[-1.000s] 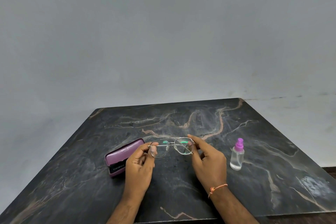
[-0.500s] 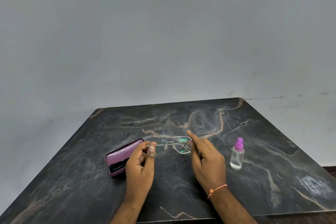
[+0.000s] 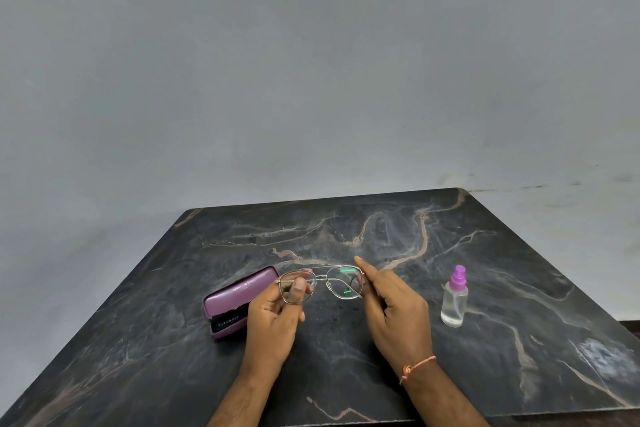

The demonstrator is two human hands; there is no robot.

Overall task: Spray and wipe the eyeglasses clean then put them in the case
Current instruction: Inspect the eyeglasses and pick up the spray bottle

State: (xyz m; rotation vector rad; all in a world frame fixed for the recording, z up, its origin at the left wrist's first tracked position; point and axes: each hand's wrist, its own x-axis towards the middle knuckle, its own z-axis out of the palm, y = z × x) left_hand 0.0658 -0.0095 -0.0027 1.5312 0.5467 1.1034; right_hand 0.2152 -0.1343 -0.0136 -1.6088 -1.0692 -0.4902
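eyeglasses (image 3: 322, 284): held up just above the table, lenses facing away, between both hands; kept off the stone, likely to spare the lenses and give a clear shot for spraying.
left hand (image 3: 277, 317): pinches the left lens rim between thumb and fingers, thumb pad seen through the lens; probably the steadying grip.
right hand (image 3: 394, 308): at the right edge of the frame, forefinger stretched along it, other fingers loosely curled; cannot tell whether truly pinching or only touching.
spray bottle (image 3: 454, 296): upright with a purple nozzle, near the right hand but apart from it; within easy reach for the spraying step, judged not yet begun.
case (image 3: 239, 300): purple, lying just beside the left hand, partly hidden by it; looks slightly ajar at the near end, with a dark lettered strip showing there.
cloth: none visible.
table (image 3: 502, 357): dark marbled stone with pale and rusty veins, a whitish smudge near the right corner.
room: plain grey wall behind, faint marks low on the right.
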